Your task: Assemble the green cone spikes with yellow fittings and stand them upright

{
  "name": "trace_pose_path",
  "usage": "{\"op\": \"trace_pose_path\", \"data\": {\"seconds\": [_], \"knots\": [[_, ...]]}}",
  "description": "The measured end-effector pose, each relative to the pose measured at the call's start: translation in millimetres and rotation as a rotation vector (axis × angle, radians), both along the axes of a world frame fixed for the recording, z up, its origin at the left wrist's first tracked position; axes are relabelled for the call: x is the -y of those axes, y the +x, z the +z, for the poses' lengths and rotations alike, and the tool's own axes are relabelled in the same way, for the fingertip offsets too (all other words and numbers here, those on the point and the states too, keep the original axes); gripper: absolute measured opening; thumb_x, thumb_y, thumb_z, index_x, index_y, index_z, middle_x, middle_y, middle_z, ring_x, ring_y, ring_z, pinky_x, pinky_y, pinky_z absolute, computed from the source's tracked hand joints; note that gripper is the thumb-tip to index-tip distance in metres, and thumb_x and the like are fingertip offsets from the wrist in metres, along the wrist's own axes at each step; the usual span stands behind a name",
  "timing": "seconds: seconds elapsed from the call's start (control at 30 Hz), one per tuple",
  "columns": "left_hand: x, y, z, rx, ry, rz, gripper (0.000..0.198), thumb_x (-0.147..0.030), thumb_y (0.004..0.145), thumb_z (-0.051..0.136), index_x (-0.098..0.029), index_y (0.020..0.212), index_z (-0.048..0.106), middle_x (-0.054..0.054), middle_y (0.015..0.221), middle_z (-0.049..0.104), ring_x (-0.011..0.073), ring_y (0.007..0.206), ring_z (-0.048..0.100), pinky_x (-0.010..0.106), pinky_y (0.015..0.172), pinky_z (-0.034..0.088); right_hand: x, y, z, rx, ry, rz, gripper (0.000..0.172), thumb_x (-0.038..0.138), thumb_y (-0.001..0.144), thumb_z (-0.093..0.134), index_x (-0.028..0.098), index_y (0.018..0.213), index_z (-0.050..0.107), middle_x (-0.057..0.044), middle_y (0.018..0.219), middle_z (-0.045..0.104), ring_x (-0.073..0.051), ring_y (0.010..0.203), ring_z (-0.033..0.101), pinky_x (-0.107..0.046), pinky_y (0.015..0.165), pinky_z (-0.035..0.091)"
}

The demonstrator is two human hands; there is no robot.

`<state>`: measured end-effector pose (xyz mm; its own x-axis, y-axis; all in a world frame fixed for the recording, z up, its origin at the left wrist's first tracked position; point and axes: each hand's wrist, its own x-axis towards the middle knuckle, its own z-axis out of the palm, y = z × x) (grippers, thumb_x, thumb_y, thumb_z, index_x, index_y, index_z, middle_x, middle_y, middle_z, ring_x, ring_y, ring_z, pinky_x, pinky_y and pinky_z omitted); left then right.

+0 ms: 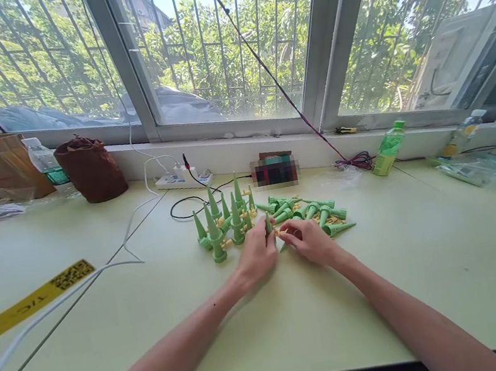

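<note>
My left hand [256, 253] is closed around a green plastic cone-shaped watering spike [268, 224], its tip pointing up. The fingers of my right hand [312, 242] pinch a small yellow valve piece [278, 232] at the side of that spike; whether it is seated there I cannot tell. Left of my hands stands a group of upright green spikes [215, 233], several with yellow side valves. Beyond my right hand lies a loose pile of green spikes [324, 211] mixed with small yellow pieces. My fingers partly hide the held parts.
Along the window wall are a power strip [184, 179], a blurred-out dark box [274, 171], a brown pouch [90, 168] and a green-labelled bottle [389, 149]. A white cable [125, 239] crosses the left side near yellow tape [29, 306]. Plastic bags [488, 159] lie right.
</note>
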<state>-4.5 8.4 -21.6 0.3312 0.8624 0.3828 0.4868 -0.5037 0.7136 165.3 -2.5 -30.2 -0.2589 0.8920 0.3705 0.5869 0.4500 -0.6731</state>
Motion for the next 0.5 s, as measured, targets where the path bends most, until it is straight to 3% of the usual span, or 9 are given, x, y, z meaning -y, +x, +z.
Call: {"op": "trace_pose_path", "data": {"seconds": [0.1, 0.2, 0.37, 0.5], "knots": [[0.5, -0.1, 0.3, -0.004, -0.008, 0.001, 0.019, -0.019, 0.089, 0.043, -0.017, 0.105, 0.053, 0.004, 0.084, 0.065, 0.0173, 0.071, 0.060, 0.029, 0.071, 0.045, -0.8, 0.3, -1.2, -0.022, -0.003, -0.010, 0.013, 0.028, 0.086, 0.060, 0.019, 0.094, 0.064, -0.003, 0.081, 0.070, -0.015, 0.062, 0.058, -0.027, 0.063, 0.046], [0.6, 0.0, -0.9, -0.005, -0.009, -0.006, 0.019, -0.019, 0.089, 0.042, -0.017, 0.106, 0.052, 0.005, 0.087, 0.065, 0.0172, 0.073, 0.060, 0.029, 0.071, 0.045, -0.7, -0.1, -1.2, -0.012, 0.009, -0.002, 0.009, 0.025, 0.088, 0.058, 0.019, 0.087, 0.063, -0.003, 0.078, 0.069, -0.015, 0.064, 0.058, -0.026, 0.063, 0.044], [0.5, 0.9, -1.3, -0.014, -0.007, -0.011, 0.020, -0.018, 0.089, 0.042, -0.017, 0.106, 0.052, 0.005, 0.088, 0.065, 0.0173, 0.073, 0.060, 0.029, 0.072, 0.045, 0.7, -0.4, -0.2, 0.037, -0.002, 0.027, 0.028, 0.028, 0.095, 0.047, 0.019, 0.072, 0.060, -0.002, 0.066, 0.065, -0.014, 0.058, 0.055, -0.026, 0.061, 0.041], [0.8, 1.5, 0.8, -0.020, -0.012, 0.001, 0.020, -0.018, 0.089, 0.042, -0.017, 0.106, 0.052, 0.005, 0.084, 0.064, 0.0172, 0.071, 0.059, 0.029, 0.069, 0.044, 0.1, -0.1, -1.9, 0.010, -0.014, -0.004, 0.013, 0.029, 0.090, 0.055, 0.019, 0.086, 0.062, -0.002, 0.072, 0.067, -0.014, 0.059, 0.055, -0.026, 0.061, 0.041]]}}
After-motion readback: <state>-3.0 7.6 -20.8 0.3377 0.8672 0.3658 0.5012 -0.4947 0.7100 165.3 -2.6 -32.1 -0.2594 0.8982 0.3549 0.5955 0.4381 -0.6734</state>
